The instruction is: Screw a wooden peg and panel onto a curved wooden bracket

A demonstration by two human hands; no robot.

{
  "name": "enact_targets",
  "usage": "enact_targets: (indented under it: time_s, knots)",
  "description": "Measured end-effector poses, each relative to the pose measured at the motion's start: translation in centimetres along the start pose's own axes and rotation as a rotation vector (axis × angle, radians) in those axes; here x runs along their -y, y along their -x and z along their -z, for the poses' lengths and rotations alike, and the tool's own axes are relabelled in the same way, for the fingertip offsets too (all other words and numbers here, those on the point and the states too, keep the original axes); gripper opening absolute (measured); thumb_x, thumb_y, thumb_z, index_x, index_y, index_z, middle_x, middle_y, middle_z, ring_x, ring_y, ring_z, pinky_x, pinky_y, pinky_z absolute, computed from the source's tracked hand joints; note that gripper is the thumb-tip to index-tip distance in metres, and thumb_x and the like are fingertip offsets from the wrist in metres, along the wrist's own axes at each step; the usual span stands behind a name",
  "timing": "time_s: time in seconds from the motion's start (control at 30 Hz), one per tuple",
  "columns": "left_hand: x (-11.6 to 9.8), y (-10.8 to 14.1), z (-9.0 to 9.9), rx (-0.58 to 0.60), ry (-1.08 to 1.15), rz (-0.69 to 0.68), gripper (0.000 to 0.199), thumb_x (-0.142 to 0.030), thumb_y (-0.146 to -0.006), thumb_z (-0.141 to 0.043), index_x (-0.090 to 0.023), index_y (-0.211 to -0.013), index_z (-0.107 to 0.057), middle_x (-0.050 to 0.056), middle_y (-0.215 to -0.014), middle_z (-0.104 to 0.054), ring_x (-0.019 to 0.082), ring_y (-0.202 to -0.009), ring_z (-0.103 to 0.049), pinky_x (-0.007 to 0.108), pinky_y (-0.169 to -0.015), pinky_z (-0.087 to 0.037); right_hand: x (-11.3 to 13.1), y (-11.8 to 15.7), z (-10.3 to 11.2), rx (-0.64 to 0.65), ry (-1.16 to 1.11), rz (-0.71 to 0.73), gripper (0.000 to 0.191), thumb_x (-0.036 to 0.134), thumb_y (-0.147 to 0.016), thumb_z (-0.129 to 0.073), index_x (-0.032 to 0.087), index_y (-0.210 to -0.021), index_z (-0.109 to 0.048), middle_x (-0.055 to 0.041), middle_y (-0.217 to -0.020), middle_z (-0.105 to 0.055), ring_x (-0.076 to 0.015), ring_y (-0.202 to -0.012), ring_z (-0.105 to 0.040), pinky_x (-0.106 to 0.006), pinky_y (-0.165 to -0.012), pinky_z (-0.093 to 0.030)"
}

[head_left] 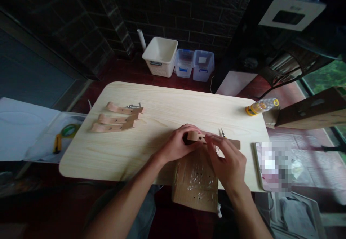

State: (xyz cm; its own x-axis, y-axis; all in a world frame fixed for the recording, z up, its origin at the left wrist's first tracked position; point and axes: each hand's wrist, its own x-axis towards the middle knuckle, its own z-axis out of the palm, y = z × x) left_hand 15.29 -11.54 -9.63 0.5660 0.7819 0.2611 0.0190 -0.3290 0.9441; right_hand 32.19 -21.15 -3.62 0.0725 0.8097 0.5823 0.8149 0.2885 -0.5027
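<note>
My left hand (181, 142) is wrapped round one end of a light wooden piece (192, 135) with dark holes in its face. The fingers of my right hand (227, 156) are pinched together at the piece, beside a hole; what they hold is too small to make out. Under both hands lies a cardboard piece (196, 185) wrapped in clear tape, jutting over the table's front edge. A thin screwdriver-like tool (222, 133) lies just behind my right hand. Three similar curved wooden pieces (115, 127) rest at the table's left, with several metal screws (133, 106) by the rearmost.
On the pale wooden table (162, 102), a clear bottle with yellow ends (261, 106) stands at the back right. A tray (261, 167) sits at the right edge. Left of the table is an open white box (78, 118) holding tape. Bins (162, 60) stand along the wall.
</note>
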Motion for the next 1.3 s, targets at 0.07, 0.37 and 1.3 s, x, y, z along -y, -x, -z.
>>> enact_targets:
  time_s: [0.07,0.37,1.3]
  knots:
    - [-0.1,-0.1,0.0,-0.006,0.003,-0.004,0.023,-0.029,-0.090,-0.081,-0.021,-0.110,-0.072,0.010,-0.117,-0.074,0.024,-0.113,-0.070,0.047,-0.104,-0.056,-0.2,0.3,-0.6,0.008,0.011,-0.006,0.017,0.013,-0.100,-0.065,0.021,-0.113,-0.073,-0.0045,-0.105,-0.082,-0.0148,-0.095,-0.079,-0.025,-0.085,-0.064]
    - [0.2,0.0,0.0,-0.019,0.011,-0.050,0.023,-0.026,-0.090,-0.081,-0.021,-0.109,-0.071,0.010,-0.117,-0.074,0.023,-0.112,-0.070,0.046,-0.104,-0.057,-0.8,1.3,-1.7,0.055,0.050,0.004,0.018,0.016,-0.103,-0.061,0.020,-0.114,-0.074,-0.0075,-0.109,-0.081,-0.0167,-0.097,-0.079,-0.026,-0.083,-0.063]
    - [0.6,0.2,0.2,-0.008,0.000,-0.040,0.025,-0.030,-0.090,-0.081,-0.021,-0.111,-0.071,0.011,-0.117,-0.074,0.025,-0.114,-0.069,0.048,-0.104,-0.057,-0.8,1.2,-2.1,0.106,0.021,0.113,0.028,0.008,-0.100,-0.064,0.021,-0.124,-0.071,-0.0069,-0.110,-0.081,-0.0210,-0.104,-0.073,-0.039,-0.093,-0.062]
